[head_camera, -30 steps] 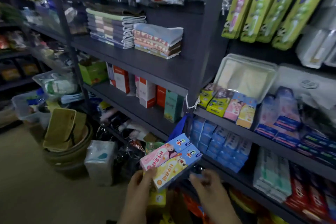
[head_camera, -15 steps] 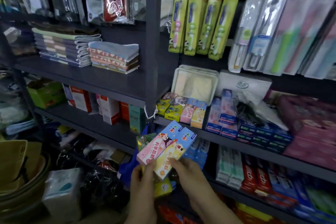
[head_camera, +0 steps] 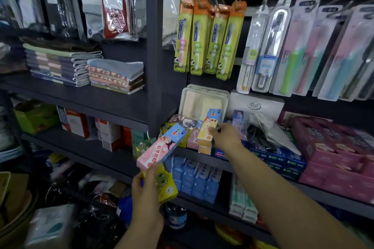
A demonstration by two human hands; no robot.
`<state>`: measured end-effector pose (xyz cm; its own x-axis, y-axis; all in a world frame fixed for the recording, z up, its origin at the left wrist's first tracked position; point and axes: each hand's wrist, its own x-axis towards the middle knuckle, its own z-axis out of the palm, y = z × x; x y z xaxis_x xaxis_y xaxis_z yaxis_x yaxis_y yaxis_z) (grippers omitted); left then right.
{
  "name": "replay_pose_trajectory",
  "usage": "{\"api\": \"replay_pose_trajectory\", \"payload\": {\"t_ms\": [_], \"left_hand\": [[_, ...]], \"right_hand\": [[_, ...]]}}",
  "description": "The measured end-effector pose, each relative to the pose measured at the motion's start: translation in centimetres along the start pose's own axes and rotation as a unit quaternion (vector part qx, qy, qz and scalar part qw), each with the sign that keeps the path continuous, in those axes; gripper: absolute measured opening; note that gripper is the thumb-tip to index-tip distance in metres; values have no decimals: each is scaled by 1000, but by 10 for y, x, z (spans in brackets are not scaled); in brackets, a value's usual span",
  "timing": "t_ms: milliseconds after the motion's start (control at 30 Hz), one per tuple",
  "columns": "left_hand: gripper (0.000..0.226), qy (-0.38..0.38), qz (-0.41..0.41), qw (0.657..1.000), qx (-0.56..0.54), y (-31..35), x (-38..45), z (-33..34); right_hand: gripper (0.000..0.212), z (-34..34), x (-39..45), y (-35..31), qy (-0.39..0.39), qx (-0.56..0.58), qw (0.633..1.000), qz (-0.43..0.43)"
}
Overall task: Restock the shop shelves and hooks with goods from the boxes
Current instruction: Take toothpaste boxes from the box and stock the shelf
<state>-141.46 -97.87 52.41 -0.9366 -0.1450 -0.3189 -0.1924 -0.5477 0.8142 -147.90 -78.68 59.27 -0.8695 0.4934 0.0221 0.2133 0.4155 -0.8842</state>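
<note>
- Your right hand is pinching the yellow box by its lower end, tilting it upright over the row of boxes at the shelf front.
- Your left hand is gripping the pink box at its near end, with a green-yellow pack seemingly tucked beneath, though that is partly hidden.
- Both cartons are likely light, stiff card, a little slick; holding by the long edges near one end is probably suiting them, and hard squeezing may be denting them.
- Your right arm is reaching well forward; your left is staying bent, low and near.
</note>
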Motion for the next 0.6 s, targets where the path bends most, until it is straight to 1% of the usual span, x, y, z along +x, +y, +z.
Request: {"api": "replay_pose_trajectory", "payload": {"t_ms": [100, 167, 200, 267, 300, 333, 367, 400, 433, 467, 500, 533, 600], "left_hand": [[42, 11, -14, 1000, -7, 0, 2, -4], [41, 12, -19, 1000, -8, 1, 7, -6], [40, 9, -19, 1000, -8, 2, 9, -6], [40, 1, -22, 1000, -10, 2, 12, -4], [40, -2, -23, 1000, -10, 2, 13, -3], [39, -5, -23, 1000, -8, 2, 14, -3], [38, -8, -24, 1000, -6, 0, 16, -3], [38, -10, -27, 1000, -5, -2, 17, -3], [38, -10, -29, 1000, -3, -4, 19, -3], [38, -9, -30, 999, -1, -5, 21, -4], [37, -8, -32, 999, 1, -7, 23, -5], [37, -7, -34, 999, 2, -8, 24, -5], [39, -11, -40, 999, 1, -8, 25, -6]], "right_hand": [[34, 1, 23, -3, 9, -88, 996, 18], [37, 4, 33, -2, 29, -105, 993, 34], [36, 5, 36, -1, 38, -107, 993, 33], [22, 8, 38, 6, 54, -119, 991, 36], [21, 11, 40, 12, 64, -123, 990, 31], [29, 12, 40, 17, 70, -126, 989, 26], [32, 13, 38, 21, 72, -129, 989, 16], [25, 12, 34, 19, 73, -134, 988, 6], [11, 12, 30, 19, 63, -138, 988, -11], [18, 12, 28, 20, 58, -131, 989, -36], [34, 13, 24, 20, 49, -131, 988, -72], [44, 14, 18, 20, 33, -144, 983, -113], [48, 19, 9, 24, -9, -201, 965, -166]]}}
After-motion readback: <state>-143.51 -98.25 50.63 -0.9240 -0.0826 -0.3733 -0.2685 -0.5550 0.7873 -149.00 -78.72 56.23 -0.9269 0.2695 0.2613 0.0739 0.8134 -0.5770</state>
